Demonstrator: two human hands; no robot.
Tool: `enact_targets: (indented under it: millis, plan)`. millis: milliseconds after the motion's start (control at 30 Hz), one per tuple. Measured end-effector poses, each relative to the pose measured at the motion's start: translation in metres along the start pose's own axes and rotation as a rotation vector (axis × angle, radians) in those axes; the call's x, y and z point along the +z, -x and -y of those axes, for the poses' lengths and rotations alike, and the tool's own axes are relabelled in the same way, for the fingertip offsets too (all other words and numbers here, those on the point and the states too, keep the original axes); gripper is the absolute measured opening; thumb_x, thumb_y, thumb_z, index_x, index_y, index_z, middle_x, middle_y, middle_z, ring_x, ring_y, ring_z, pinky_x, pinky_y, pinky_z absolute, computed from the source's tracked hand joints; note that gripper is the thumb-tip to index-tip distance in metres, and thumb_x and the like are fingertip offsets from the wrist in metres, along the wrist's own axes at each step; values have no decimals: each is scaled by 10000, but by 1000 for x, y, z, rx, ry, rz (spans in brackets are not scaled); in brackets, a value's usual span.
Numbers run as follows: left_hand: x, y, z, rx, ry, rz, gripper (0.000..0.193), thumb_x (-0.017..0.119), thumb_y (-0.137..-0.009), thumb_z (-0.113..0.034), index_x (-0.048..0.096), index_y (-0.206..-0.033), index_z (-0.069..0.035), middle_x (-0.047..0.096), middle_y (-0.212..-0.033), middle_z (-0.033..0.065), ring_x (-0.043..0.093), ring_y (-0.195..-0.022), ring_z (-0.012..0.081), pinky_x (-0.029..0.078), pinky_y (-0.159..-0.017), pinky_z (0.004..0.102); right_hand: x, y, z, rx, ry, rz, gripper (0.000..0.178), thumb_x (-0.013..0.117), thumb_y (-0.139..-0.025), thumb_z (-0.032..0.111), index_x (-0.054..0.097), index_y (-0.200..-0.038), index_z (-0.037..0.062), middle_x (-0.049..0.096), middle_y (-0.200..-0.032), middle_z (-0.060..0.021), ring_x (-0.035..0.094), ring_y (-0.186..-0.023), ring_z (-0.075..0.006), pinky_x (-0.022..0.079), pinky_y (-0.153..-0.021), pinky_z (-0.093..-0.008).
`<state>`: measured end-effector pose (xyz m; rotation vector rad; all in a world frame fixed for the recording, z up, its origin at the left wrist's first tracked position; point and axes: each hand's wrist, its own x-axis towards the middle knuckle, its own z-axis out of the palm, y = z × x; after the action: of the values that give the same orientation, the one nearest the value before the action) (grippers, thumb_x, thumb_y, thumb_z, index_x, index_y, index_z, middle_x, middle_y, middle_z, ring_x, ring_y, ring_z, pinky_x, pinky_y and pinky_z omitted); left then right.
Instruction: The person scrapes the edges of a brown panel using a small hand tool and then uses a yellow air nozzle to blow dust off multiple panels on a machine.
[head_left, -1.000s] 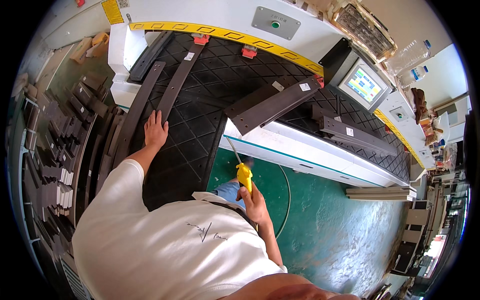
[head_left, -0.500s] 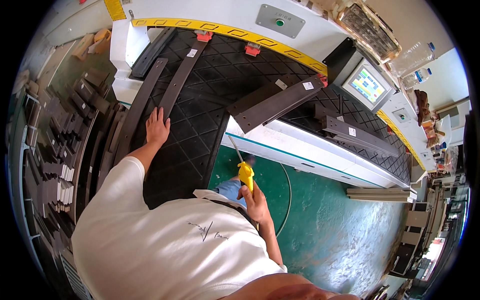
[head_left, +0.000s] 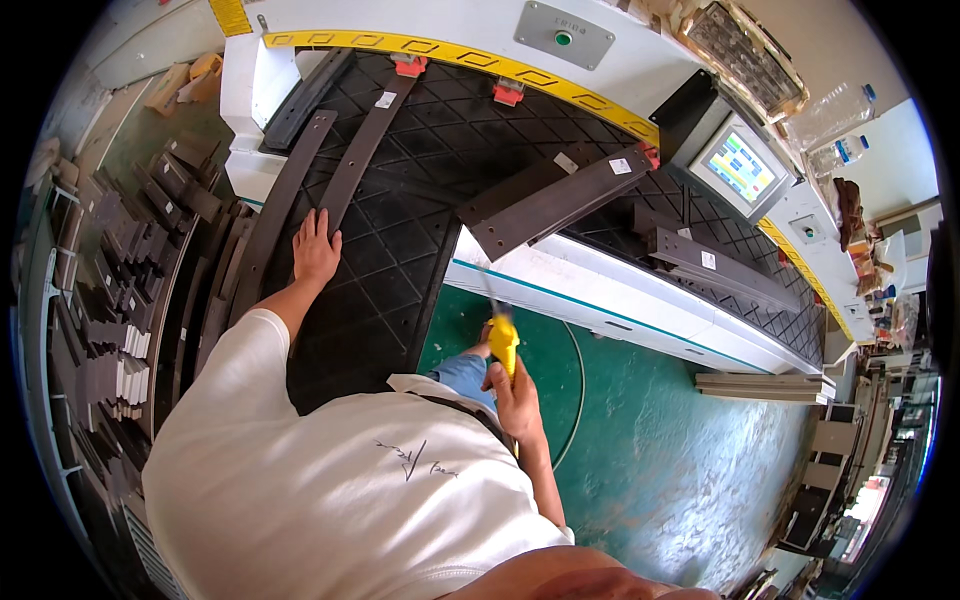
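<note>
My left hand lies flat, fingers stretched, over the near end of a narrow dark brown board with a white label. The board rests on a black, grid-grooved machine bed, its far end at a red clamp. Left of it, and apart from the hand, is a second brown board. Over the green floor, my right hand is closed round the grip of a yellow air blow gun. Its thin nozzle is blurred and points up toward the bed's edge.
More labelled boards lie crossed on the bed, one end overhanging its front edge. Further right sits another board stack. A touchscreen hangs from the white machine beam. A hose trails on the floor. Racked boards fill the left.
The blow gun and my right hand have shifted slightly right, and the gun's tip has swung and blurred. My left hand keeps its place on the board.
</note>
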<state>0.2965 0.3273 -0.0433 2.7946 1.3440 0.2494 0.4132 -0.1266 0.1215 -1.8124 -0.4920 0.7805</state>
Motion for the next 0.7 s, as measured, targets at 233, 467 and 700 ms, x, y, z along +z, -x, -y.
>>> enact_targets:
  millis: [233,467,700]
  plan:
    - [3,-1,1,12,10,-15,612,511,-1098,-414,405,-1624,-120,405,-1665,171,409,-1516,351,336,-1232,499,-12,-2,5,82,-87,-343,359,549,-1139,346,570,-1255,7,618,-828,-20,552,-725,-88,467,-653,-268]
    - [6,-4,-3,8,2,-1,618,501,-1102,-423,394,-1632,-123,395,-1670,177,399,-1524,348,328,-1239,498,-5,5,15,72,-38,155,405,531,-1143,373,594,-1269,-7,642,-860,-42,603,-807,-141,506,-775,-324]
    - [3,-1,2,-13,-1,20,621,485,-1109,-429,377,-1642,-130,378,-1686,166,381,-1539,343,317,-1250,497,-9,1,5,67,-51,182,401,522,-1146,377,588,-1244,-5,650,-853,-59,627,-798,-158,513,-779,-331]
